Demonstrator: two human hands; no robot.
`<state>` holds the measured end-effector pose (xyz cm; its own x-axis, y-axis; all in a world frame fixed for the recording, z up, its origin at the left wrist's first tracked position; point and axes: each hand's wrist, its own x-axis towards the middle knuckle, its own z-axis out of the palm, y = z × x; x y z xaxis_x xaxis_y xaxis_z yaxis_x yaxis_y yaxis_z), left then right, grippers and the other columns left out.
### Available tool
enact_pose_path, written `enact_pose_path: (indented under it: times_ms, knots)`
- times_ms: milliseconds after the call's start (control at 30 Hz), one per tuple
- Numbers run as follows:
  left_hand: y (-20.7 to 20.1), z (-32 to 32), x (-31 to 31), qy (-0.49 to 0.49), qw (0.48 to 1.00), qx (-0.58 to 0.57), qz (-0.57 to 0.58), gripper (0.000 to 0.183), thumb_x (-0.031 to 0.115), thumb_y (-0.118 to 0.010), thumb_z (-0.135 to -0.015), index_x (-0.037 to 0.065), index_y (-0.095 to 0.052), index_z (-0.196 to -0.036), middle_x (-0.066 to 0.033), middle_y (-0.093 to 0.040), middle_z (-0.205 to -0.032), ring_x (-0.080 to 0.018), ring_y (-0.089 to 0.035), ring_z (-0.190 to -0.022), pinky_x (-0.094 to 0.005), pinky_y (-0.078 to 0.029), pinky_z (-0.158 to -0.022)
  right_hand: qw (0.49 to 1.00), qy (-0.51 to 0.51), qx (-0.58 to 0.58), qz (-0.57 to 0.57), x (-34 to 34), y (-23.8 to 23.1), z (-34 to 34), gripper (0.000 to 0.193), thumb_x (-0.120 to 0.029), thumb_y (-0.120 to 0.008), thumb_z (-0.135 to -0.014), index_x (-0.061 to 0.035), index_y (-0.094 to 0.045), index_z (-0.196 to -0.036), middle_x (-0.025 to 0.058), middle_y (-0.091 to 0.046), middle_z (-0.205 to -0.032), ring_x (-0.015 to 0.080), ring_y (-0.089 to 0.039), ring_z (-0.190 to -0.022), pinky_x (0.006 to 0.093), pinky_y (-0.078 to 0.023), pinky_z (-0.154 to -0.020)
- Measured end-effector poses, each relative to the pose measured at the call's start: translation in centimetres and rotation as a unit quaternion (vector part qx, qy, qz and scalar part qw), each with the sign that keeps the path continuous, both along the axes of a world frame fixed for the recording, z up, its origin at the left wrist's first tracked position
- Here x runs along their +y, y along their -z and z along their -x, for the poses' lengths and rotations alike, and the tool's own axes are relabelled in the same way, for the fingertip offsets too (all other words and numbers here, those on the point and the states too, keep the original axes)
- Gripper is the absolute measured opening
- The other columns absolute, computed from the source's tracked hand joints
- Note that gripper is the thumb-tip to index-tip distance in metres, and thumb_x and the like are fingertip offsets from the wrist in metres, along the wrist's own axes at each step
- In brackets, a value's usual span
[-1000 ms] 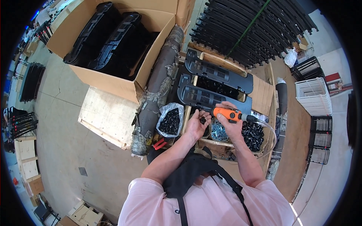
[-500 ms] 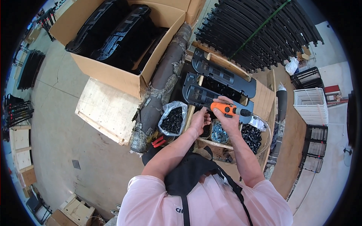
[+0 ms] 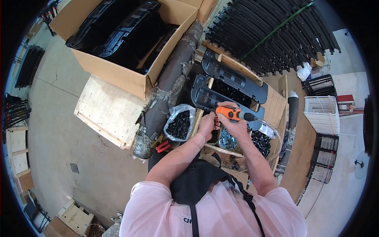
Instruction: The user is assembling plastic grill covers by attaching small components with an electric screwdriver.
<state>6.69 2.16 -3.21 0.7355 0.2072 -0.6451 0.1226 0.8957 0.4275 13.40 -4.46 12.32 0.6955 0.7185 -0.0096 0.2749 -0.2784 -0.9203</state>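
Observation:
My right hand [image 3: 236,125] is wrapped round an orange power screwdriver [image 3: 229,113], with its grey and black end to the right and a clear hose [image 3: 282,139] curving away from it. At the tool's left end, my left hand [image 3: 207,124] has its fingers curled in a pinch; anything between them is hidden. Both hands are over the front edge of the nearer black slotted plastic panel [image 3: 204,97]. A second black panel [image 3: 233,79] lies behind it, with small black parts in the gap. Silver screws [image 3: 227,140] sit in a compartment below the tool.
Left of my hands stands a clear bag of black parts [image 3: 181,124], with red-handled pliers [image 3: 162,147] below it. Loose black pieces [image 3: 261,143] lie at right. A cardboard box [image 3: 114,71] of black panels, a wrapped roll [image 3: 160,102] and strapped black bars [image 3: 272,35] surround the bench.
The screwdriver and my right hand have shifted slightly left, closer to my left hand, which stays pinched in nearly the same place. The whole view has tilted a little.

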Motion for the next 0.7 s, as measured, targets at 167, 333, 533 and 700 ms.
enact_pose_path:
  times_ms: [167, 333, 533, 700]
  knots:
    - [-0.6, -0.6, -0.4, -0.007, 0.999, 0.028, -0.020, 0.040, 0.036, -0.043, -0.113, 0.007, -0.061, -0.093, -0.0030, -0.064, -0.080, -0.0116, -0.060, -0.066, -0.0279, -0.051, -0.059, 0.998, -0.023, -0.033, 0.050, 0.1, 0.3, -0.3, 0.037, -0.015, -0.076, -0.089, -0.0078, -0.068, -0.124, 0.0063, -0.075, -0.110, 0.0158, -0.071, -0.103, 0.0324, -0.056, -0.096]
    - [-0.2, -0.8, -0.8, -0.014, 0.998, 0.039, -0.038, 0.042, 0.041, -0.046, -0.112, 0.007, -0.061, -0.092, -0.0027, -0.063, -0.078, -0.0114, -0.059, -0.063, -0.0277, -0.050, -0.057, 0.999, -0.029, -0.021, 0.022, 0.8, -0.1, -0.3, 0.041, -0.014, -0.077, -0.088, -0.0075, -0.067, -0.127, 0.0093, -0.076, -0.115, 0.0186, -0.072, -0.107, 0.0332, -0.056, -0.097]
    - [-0.5, -0.9, -0.9, 0.006, 0.996, 0.051, -0.073, 0.045, 0.047, -0.050, -0.110, 0.007, -0.061, -0.092, -0.0023, -0.063, -0.078, -0.0118, -0.059, -0.061, -0.0273, -0.049, -0.053, 0.990, -0.093, -0.108, 0.010, 0.3, -4.3, -0.1, 0.047, -0.007, -0.078, -0.085, -0.0061, -0.066, -0.130, 0.0107, -0.074, -0.124, 0.0189, -0.071, -0.112, 0.0332, -0.055, -0.101]
    - [-1.5, 0.4, -0.8, 0.072, 0.992, 0.062, -0.082, 0.044, 0.050, -0.057, -0.106, 0.007, -0.064, -0.097, -0.0009, -0.061, -0.075, -0.0119, -0.057, -0.057, -0.0281, -0.045, -0.048, 0.995, 0.005, 0.038, -0.095, -3.7, -5.1, 0.1, 0.056, -0.003, -0.077, -0.086, -0.0012, -0.056, -0.138, 0.0153, -0.070, -0.131, 0.0228, -0.066, -0.122, 0.0381, -0.051, -0.109]
